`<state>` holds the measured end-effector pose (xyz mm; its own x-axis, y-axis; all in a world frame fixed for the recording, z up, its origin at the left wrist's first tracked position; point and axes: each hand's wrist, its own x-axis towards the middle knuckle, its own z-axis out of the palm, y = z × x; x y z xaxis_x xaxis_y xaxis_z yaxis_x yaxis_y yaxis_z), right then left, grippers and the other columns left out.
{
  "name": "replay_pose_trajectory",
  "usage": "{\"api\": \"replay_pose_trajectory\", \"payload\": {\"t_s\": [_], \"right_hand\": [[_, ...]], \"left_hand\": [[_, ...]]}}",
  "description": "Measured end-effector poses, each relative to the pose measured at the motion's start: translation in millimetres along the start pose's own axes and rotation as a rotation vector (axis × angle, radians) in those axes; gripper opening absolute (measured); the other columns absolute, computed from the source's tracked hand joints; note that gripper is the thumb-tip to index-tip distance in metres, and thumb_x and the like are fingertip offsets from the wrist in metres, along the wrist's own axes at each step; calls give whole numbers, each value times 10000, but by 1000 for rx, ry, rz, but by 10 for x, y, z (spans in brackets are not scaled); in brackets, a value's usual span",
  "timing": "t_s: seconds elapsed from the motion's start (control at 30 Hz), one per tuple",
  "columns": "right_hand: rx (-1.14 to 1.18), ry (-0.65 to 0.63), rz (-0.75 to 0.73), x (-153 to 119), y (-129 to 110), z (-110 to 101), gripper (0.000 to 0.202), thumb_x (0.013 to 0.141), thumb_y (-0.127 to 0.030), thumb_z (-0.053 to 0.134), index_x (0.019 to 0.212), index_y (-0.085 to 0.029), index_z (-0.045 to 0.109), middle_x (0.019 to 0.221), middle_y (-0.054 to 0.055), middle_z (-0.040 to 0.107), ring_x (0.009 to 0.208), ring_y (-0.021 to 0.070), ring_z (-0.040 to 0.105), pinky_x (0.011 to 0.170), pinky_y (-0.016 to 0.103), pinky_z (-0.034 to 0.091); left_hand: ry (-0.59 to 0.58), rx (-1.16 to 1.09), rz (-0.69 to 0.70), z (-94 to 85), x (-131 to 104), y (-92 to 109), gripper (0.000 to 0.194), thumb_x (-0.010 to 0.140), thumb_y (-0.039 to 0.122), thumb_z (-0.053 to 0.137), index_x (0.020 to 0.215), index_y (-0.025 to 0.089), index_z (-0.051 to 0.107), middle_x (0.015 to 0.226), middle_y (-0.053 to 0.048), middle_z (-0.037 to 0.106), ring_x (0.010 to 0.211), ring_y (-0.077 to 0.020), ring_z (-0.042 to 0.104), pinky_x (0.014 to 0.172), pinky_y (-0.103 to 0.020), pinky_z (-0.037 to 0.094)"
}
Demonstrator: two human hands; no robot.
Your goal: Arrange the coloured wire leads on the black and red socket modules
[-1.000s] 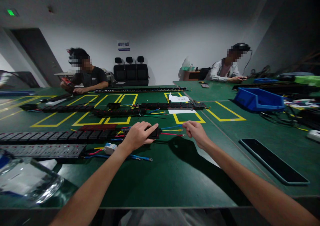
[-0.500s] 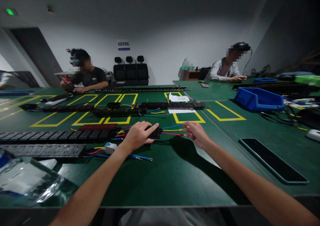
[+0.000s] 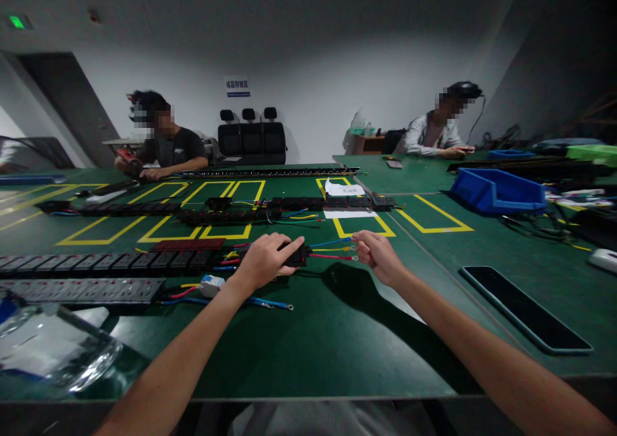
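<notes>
My left hand [image 3: 270,259] is wrapped over a black module [image 3: 299,256] at the right end of a long black socket strip [image 3: 110,262]. Blue, yellow and red wires with ring terminals come out of the module's right side. The fingertips of my right hand [image 3: 375,253] pinch the end of the blue wire [image 3: 332,243]. Just left of those fingers, the yellow wire [image 3: 332,249] and the red wire [image 3: 332,256] end free. Nearer to me lies a grey socket strip [image 3: 91,290] with a white-and-blue block [image 3: 211,285] and blue wires.
A phone [image 3: 527,308] lies on the right of the green table [image 3: 308,359]. At the right back is a blue bin [image 3: 499,191]. A clear container [image 3: 77,352] stands front left. More strips [image 3: 299,203] cross the middle; two people sit beyond.
My right hand has risen slightly, with the blue wire's end lifting a little. The yellow and red wire ends sit slightly lower left of the fingers. My left hand stays on the module.
</notes>
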<state>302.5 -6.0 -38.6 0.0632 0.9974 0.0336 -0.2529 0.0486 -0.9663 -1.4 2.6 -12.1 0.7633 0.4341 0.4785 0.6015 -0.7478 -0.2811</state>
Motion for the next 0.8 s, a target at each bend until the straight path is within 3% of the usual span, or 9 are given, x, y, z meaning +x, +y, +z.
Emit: {"api": "replay_pose_trajectory", "payload": {"t_s": [0.8], "right_hand": [[-26,57,23,-4,-26,0,263,718,-359,717,655,-220,503,479,-102,310,410,70,277,381,211,249]], "left_hand": [[11,12,114,-31,15,20,667,869,386,762,1436,155,498,1097,-125,666,942,-253,626,792,-363,484]]}}
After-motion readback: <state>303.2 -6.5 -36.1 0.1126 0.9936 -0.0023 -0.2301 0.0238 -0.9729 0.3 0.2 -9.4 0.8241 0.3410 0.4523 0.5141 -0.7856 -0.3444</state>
